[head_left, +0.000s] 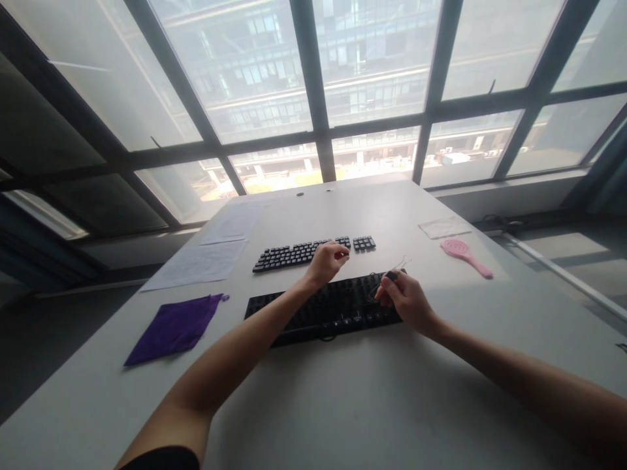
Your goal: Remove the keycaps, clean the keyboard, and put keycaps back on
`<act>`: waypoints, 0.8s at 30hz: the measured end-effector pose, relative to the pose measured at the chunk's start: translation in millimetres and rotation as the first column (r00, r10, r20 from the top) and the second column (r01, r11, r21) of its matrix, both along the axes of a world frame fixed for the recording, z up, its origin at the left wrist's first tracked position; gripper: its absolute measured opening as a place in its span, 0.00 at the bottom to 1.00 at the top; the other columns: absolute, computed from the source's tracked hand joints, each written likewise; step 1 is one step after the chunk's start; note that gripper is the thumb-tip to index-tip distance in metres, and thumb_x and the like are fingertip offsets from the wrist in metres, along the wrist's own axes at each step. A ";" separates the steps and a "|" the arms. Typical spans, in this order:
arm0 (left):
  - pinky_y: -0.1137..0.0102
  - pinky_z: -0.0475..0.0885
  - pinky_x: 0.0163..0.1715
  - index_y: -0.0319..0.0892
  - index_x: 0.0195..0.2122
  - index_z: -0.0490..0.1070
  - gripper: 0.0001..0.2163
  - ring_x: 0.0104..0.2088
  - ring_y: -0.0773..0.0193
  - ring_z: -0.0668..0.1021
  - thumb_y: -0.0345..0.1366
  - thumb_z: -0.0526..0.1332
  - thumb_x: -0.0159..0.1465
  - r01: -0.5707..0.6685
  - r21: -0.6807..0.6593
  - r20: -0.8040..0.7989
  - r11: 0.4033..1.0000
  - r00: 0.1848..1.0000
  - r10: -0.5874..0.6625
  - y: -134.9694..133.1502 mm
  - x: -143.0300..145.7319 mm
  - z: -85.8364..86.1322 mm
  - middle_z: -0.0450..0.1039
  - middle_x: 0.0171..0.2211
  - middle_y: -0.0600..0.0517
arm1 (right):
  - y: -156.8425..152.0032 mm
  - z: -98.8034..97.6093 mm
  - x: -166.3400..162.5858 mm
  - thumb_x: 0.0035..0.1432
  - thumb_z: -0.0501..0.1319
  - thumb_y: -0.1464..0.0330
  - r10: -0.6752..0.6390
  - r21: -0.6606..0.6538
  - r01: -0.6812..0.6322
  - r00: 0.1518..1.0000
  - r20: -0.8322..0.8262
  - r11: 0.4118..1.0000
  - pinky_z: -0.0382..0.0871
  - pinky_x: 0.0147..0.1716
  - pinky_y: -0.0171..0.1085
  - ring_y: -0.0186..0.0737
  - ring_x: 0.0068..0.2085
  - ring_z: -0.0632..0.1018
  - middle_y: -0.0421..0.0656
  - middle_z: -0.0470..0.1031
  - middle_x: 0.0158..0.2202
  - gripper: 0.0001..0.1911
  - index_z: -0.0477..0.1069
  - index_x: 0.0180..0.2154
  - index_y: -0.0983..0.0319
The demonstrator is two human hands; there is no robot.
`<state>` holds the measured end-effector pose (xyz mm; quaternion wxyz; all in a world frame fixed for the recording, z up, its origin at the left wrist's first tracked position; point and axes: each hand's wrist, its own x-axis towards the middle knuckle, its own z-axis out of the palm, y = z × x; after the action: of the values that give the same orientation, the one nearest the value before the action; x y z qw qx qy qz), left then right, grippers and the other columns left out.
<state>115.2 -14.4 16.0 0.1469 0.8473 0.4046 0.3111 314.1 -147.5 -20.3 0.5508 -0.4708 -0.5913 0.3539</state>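
Observation:
A black keyboard base [323, 310] lies on the white table [343, 405] in front of me. Behind it, rows of loose black keycaps [289, 254] are laid out in the shape of a keyboard. My left hand [327, 260] hovers over the right part of those keycaps, fingers pinched together on something too small to make out. My right hand [404, 300] rests at the keyboard's right end, fingers closed on a thin wire keycap puller [394, 271] with a dark keycap at its tip.
A purple cloth pouch [174, 326] lies at the left. Sheets of paper [200, 261] sit behind it. A pink brush [465, 254] and a clear plastic bag [443, 227] lie at the right. Large windows stand beyond the table's far edge.

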 end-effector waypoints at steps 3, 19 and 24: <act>0.70 0.73 0.40 0.39 0.33 0.80 0.04 0.32 0.64 0.78 0.29 0.65 0.59 -0.021 -0.022 -0.099 1.000 0.995 0.019 33.4 6.7 -8.8 0.79 0.30 0.50 | -0.4 -4.5 0.4 0.67 0.56 0.53 0.049 -0.001 -0.049 0.999 0.013 0.999 0.68 0.25 0.37 0.37 0.25 0.75 0.42 0.78 0.26 0.19 0.67 0.30 0.60; 0.65 0.72 0.48 0.41 0.30 0.80 0.04 0.38 0.59 0.79 0.28 0.65 0.57 0.012 0.027 -0.233 1.000 0.972 -0.006 68.1 4.8 -32.1 0.79 0.33 0.49 | 0.9 0.5 5.3 0.66 0.57 0.53 0.077 -0.046 -0.083 0.991 -0.113 0.996 0.68 0.23 0.36 0.37 0.23 0.74 0.43 0.78 0.26 0.19 0.67 0.30 0.60; 0.66 0.72 0.45 0.39 0.32 0.78 0.02 0.38 0.60 0.78 0.30 0.66 0.57 0.013 0.066 -0.181 0.998 0.983 -0.001 59.1 2.1 -19.5 0.76 0.37 0.47 | 7.4 7.1 15.0 0.66 0.58 0.53 0.004 -0.015 -0.005 0.993 -0.119 1.000 0.67 0.23 0.37 0.37 0.23 0.74 0.44 0.78 0.26 0.20 0.69 0.29 0.61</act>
<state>117.2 44.7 -3.5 0.0821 0.8779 0.4027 0.2456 329.1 -140.1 -13.2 0.5808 -0.4516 -0.5558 0.3871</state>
